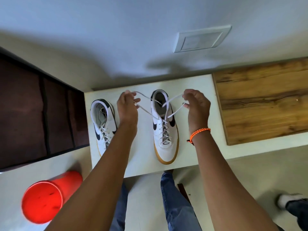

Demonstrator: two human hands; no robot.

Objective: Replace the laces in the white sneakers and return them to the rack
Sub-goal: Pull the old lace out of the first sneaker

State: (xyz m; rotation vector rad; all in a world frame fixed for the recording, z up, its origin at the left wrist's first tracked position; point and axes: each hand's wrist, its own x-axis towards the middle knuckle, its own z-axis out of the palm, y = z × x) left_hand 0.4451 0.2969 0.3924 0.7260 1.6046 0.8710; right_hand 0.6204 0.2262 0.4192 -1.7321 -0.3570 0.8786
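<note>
White sneakers (pixel 164 130) with black swooshes and gum soles sit on a pale desk (pixel 143 157), toes toward the person. Left hand (pixel 127 105) and right hand (pixel 197 105) each pinch a loop of the right shoe's white lace (pixel 146 112), apparently to tie the bow.

Bare tabletop (pixel 143 147) shows between the two sneakers, mid-frame; a taut lace (pixel 146 112) crosses its upper part, and the wall (pixel 116 47) closes off the top.
</note>
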